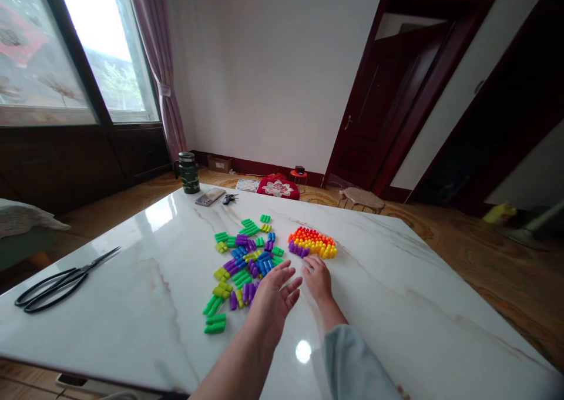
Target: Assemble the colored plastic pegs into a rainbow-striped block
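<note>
On a white marble table [396, 294] lies a loose scatter of green, blue, purple and yellow plastic pegs [242, 265]. To its right stands a packed cluster of upright pegs [312, 242] in red, orange, yellow and purple rows. My left hand [273, 300] hovers open, fingers spread, just right of the loose pegs and holds nothing. My right hand [318, 278] rests on the table with its fingertips at the near edge of the packed cluster, by the purple pegs; whether it pinches one is hidden.
Black scissors [61, 281] lie at the table's left edge. A dark camouflage bottle [189, 172], a phone [210, 197] and keys [229, 198] sit at the far corner. Beyond are a red cushion [277, 187], a small stool [362, 198] and a dark door [379, 106].
</note>
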`<state>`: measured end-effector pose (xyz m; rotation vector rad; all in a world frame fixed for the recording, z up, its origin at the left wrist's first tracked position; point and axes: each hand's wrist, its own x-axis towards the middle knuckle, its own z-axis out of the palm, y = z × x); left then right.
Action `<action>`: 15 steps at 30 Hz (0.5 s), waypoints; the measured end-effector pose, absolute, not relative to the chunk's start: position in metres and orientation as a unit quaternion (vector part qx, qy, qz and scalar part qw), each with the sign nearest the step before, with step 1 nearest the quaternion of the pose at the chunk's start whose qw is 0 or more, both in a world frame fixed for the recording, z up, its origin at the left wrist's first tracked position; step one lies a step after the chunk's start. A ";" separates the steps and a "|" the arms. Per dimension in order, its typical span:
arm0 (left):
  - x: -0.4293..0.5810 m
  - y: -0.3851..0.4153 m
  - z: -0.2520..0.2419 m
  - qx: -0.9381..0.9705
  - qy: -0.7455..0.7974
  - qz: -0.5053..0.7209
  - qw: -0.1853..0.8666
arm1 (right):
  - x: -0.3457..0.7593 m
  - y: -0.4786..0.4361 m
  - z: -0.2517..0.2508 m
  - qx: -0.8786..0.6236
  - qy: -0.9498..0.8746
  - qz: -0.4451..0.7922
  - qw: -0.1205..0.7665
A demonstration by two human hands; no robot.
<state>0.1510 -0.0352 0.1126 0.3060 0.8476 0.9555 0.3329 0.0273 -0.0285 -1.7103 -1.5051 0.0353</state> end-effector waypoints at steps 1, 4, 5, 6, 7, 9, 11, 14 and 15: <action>0.151 -0.035 0.113 0.142 0.393 0.443 0.793 | 0.333 0.027 -0.028 -0.682 -0.605 0.013 0.411; 0.150 -0.035 0.114 0.140 0.394 0.439 0.795 | 0.332 0.026 -0.026 -0.683 -0.609 0.013 0.403; 0.150 -0.035 0.114 0.140 0.394 0.438 0.796 | 0.332 0.025 -0.025 -0.685 -0.607 0.013 0.403; 0.150 -0.035 0.114 0.140 0.393 0.438 0.796 | 0.332 0.025 -0.025 -0.686 -0.605 0.012 0.403; 0.150 -0.035 0.114 0.142 0.391 0.439 0.796 | 0.331 0.025 -0.026 -0.688 -0.604 0.011 0.402; 0.151 -0.036 0.114 0.146 0.387 0.440 0.797 | 0.332 0.026 -0.027 -0.691 -0.605 0.010 0.395; 0.151 -0.035 0.113 0.152 0.385 0.440 0.797 | 0.332 0.028 -0.028 -0.698 -0.607 0.011 0.380; 0.151 -0.033 0.112 0.160 0.386 0.434 0.798 | 0.334 0.030 -0.028 -0.709 -0.611 0.014 0.353; 0.150 -0.032 0.111 0.162 0.386 0.433 0.798 | 0.334 0.030 -0.028 -0.712 -0.617 0.013 0.335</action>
